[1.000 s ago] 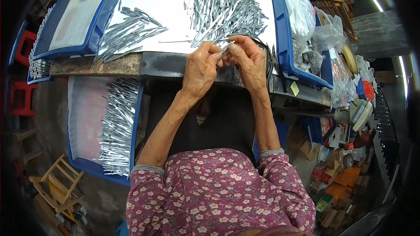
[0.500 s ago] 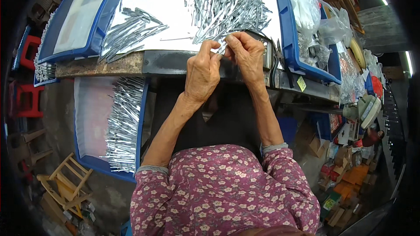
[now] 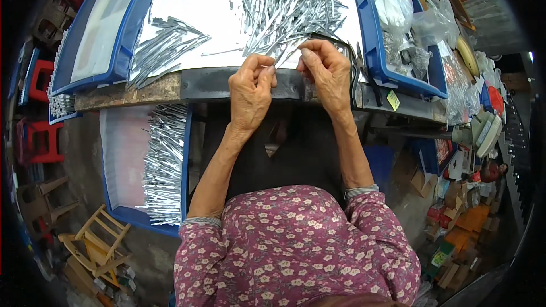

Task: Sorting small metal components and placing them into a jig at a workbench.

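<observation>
Both hands are raised at the front edge of the white-topped table, a short gap apart. My left hand point(image 3: 251, 92) is closed in a pinch, and a thin silvery metal strip point(image 3: 277, 61) seems to stick out from its fingertips. My right hand point(image 3: 329, 75) is also closed, thumb against bent fingers; what it holds, if anything, is too small to make out. Just beyond them spreads a large loose pile of grey metal strips point(image 3: 290, 8). A smaller bundle of similar strips point(image 3: 165, 48) lies to the left, with a single strip point(image 3: 222, 52) between the two heaps.
A blue tray point(image 3: 120, 51) stands on the table's left; another blue bin point(image 3: 375, 59) with plastic bags is at the right. Pliers point(image 3: 364, 71) lie beside that bin. Below the table edge at left, a blue crate point(image 3: 133, 216) holds many strips. A wooden stool point(image 3: 94, 244) stands on the floor.
My hands have moved apart, the left one shifting left and slightly down. A thin strip now shows by the left fingertips. The whole view has shifted slightly.
</observation>
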`<state>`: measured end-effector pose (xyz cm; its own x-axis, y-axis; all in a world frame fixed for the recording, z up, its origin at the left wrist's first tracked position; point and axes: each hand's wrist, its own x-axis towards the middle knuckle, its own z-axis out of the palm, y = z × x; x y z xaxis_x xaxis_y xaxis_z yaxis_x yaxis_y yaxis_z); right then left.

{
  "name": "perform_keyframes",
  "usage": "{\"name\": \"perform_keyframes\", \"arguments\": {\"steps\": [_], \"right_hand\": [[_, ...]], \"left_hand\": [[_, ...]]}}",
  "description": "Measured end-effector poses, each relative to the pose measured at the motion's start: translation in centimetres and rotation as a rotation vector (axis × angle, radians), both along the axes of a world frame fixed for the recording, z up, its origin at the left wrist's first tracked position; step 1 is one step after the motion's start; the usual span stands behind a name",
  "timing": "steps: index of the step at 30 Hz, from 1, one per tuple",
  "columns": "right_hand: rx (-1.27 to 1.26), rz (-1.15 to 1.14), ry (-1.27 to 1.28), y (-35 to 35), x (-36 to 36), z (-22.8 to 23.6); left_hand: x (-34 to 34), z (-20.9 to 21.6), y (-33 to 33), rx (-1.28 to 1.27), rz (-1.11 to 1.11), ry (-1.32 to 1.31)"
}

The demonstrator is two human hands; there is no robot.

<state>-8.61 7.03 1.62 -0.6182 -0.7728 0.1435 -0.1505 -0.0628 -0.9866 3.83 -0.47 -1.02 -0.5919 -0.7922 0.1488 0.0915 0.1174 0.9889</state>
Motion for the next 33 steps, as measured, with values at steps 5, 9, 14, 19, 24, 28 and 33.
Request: {"name": "perform_keyframes", "arguments": {"steps": [5,9,14,19,24,28,33], "right_hand": [[0.049,-0.178,0.155,2.2,-2.9,-0.1],[0.118,-0.31,0.381,3.7,-5.8,-1.8],[0.278,-0.287,0.728,3.9,-7.1,-2.7],[0.224,-0.218,0.934,2.8,-7.5,-2.9],[0.302,-0.158,0.99,2.1,-7.6,-3.0],[0.323,-0.156,1.084,1.6,-7.8,-3.1],[0.387,-0.104,1.079,1.4,-8.4,-2.8]], "left_hand": [[-0.1,0.1,0.1,0.014,-0.004,0.044],[-0.3,0.5,0.1,0.046,-0.026,0.026],[-0.7,0.4,0.3,0.07,-0.045,0.019],[-0.7,0.2,0.1,0.076,-0.036,-0.019],[-0.8,0.1,0.1,0.085,-0.039,-0.004],[-0.8,0.2,0.0,0.074,-0.039,-0.009],[-0.7,0.3,-0.2,0.107,-0.05,-0.011]]}}
